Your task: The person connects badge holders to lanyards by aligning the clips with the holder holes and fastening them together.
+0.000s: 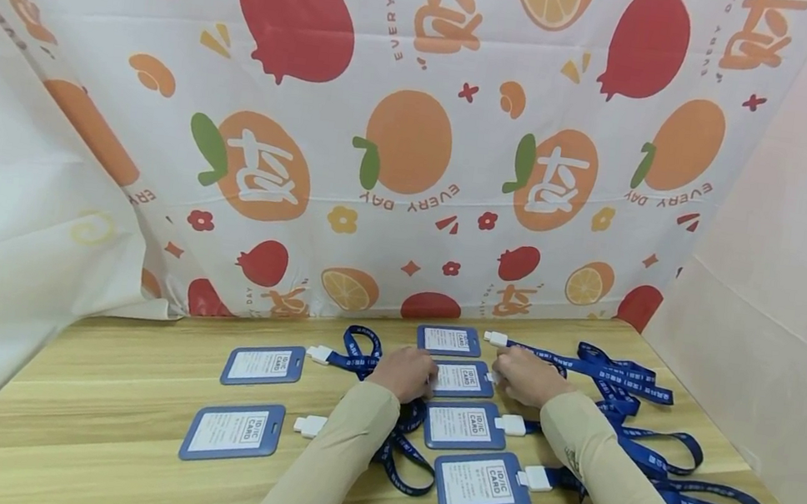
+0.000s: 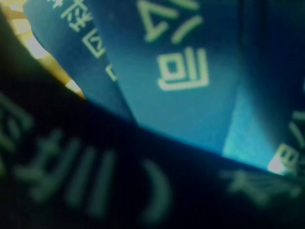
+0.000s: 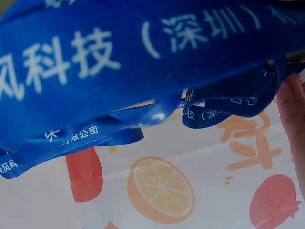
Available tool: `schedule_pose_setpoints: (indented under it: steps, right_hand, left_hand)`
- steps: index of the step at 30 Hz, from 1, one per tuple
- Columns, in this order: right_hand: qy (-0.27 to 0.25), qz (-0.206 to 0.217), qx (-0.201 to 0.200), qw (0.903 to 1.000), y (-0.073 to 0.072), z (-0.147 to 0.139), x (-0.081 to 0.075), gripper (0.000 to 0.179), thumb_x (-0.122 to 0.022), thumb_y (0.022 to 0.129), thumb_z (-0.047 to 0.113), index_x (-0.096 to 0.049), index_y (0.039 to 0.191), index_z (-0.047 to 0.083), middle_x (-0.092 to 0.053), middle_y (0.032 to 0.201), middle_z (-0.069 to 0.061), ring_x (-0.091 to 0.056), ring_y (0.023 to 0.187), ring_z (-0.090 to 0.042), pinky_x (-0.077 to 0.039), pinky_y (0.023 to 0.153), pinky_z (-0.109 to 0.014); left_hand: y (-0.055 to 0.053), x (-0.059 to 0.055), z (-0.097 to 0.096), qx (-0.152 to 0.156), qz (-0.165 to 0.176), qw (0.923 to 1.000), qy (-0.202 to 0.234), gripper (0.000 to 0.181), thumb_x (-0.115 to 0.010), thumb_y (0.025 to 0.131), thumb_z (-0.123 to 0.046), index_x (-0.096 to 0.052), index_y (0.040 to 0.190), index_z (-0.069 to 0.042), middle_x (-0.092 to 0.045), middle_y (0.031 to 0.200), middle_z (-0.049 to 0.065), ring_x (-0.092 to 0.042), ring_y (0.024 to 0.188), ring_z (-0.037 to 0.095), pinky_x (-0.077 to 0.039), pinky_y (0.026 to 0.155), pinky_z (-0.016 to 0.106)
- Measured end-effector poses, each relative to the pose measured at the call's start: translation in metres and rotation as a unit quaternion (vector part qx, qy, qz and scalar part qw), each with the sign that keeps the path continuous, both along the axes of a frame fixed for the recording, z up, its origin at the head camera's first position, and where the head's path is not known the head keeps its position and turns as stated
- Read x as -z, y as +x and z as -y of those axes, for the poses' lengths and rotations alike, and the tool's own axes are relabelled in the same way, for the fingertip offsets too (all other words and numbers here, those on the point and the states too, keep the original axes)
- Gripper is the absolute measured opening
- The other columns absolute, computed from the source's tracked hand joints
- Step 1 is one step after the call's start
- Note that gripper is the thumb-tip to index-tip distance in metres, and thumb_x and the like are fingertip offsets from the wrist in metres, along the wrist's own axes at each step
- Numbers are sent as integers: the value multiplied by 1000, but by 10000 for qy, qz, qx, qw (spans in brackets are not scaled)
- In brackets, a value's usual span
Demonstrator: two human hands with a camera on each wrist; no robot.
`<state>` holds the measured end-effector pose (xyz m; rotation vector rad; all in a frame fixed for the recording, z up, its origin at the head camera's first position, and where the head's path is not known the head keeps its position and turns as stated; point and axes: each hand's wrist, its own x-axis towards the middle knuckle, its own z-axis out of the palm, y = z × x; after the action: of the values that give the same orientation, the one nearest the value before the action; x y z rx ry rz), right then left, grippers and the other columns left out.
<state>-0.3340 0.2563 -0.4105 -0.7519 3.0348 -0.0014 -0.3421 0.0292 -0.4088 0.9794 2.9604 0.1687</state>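
Observation:
In the head view my left hand (image 1: pixel 405 374) holds the left end of a blue ID card holder (image 1: pixel 462 379), second from the back in the right column. My right hand (image 1: pixel 528 377) pinches the white clip (image 1: pixel 494 377) at that holder's slotted right end; the fingers hide most of the clip. From beneath this hand a blue lanyard (image 1: pixel 615 406) runs to the right. Blue lanyard strap (image 2: pixel 181 109) with pale lettering fills the left wrist view, very close. In the right wrist view, more lanyard strap (image 3: pixel 119 71) crosses in front, and part of the right hand (image 3: pixel 293 109) shows at the edge.
Behind the hands lies another card holder (image 1: pixel 449 340), with a white clip (image 1: pixel 495 339) beside it. Two holders (image 1: pixel 465 425) (image 1: pixel 482 485) with clips lie nearer. Two more holders (image 1: pixel 263 365) (image 1: pixel 232 431) lie at left. Lanyards pile at right. A fruit-print sheet (image 1: pixel 397 243) stands behind the wooden table (image 1: pixel 91 398).

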Motion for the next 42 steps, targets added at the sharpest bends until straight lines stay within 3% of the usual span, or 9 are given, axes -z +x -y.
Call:
schedule_pose_setpoints:
  steps: [12,19,31,42]
  right_hand:
    - [-60,-57,-106,9999,1,0,2,16,-77,86,-3,-76,101,0,-69,95,-10,-68,91,-25,-58,81,-36]
    - [-87,-324,-393,9987,0,-2,3,13,-76,85,-7,-76,96,-2,-68,90,-9,-68,86,-24,-58,78,-34]
    - [-52,-259,-312,9992,2,-3,3,15,-76,85,-7,-76,98,-2,-67,90,-9,-67,86,-24,-58,78,-33]
    - [-37,-273,-267,9993,1,-3,2,14,-75,86,-6,-77,99,-1,-66,90,-8,-67,86,-24,-58,78,-34]
  left_hand:
    - [2,0,1,16,12,10000,19,14,-82,88,-20,-80,100,-13,-71,97,-1,-53,82,15,-51,83,31]
    - [3,-3,4,187,-53,9996,218,10,-83,86,-18,-79,92,-10,-71,94,2,-55,79,14,-52,78,31]
    - [1,2,3,222,-197,9995,89,12,-83,87,-20,-80,95,-12,-71,99,0,-56,82,14,-52,79,31]
    - [3,0,3,298,-279,9991,86,10,-83,87,-20,-79,92,-12,-70,96,0,-57,81,13,-52,77,30]
